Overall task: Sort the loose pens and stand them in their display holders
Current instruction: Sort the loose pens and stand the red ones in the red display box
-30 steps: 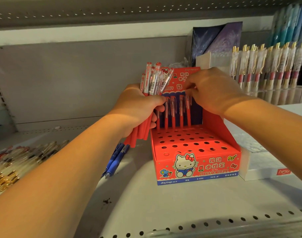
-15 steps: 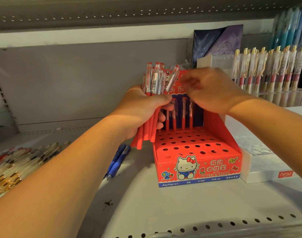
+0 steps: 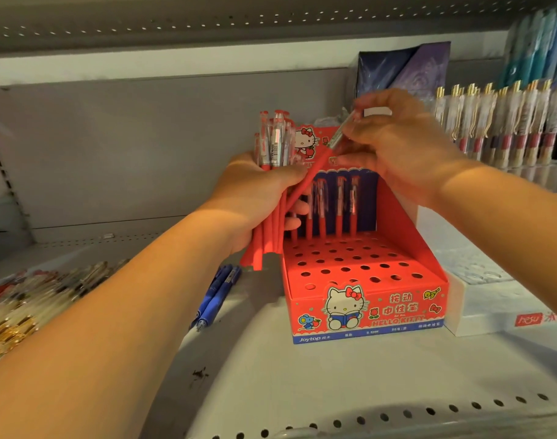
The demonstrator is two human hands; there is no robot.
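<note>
One slim red pen with a clear upper section (image 3: 318, 166) is pinched near its top between the thumb and fingertips of the right hand (image 3: 397, 147). It slants down and away to that hand's left until its lower end crosses the fingers of the left hand (image 3: 258, 191). The left hand is curled tight round a bundle of matching red pens (image 3: 272, 144), their clear clip ends rising above the fist and their red barrels fanning out beneath it. Below both hands sits the red cardboard Hello Kitty display box (image 3: 366, 315), its top punched with rows of round holes. A few red pens (image 3: 339, 210) stand upright in its back row, under the right hand, and the rows in front of them are open. Under the left wrist, blue pens (image 3: 217, 293) lie flat on the white perforated metal shelf (image 3: 302, 391). Beyond the right forearm, a clear plastic holder (image 3: 540, 175) carries upright gold-clipped pens (image 3: 492, 122). Outside the left forearm lies a blurred heap of loose pens (image 3: 33, 299).
</note>
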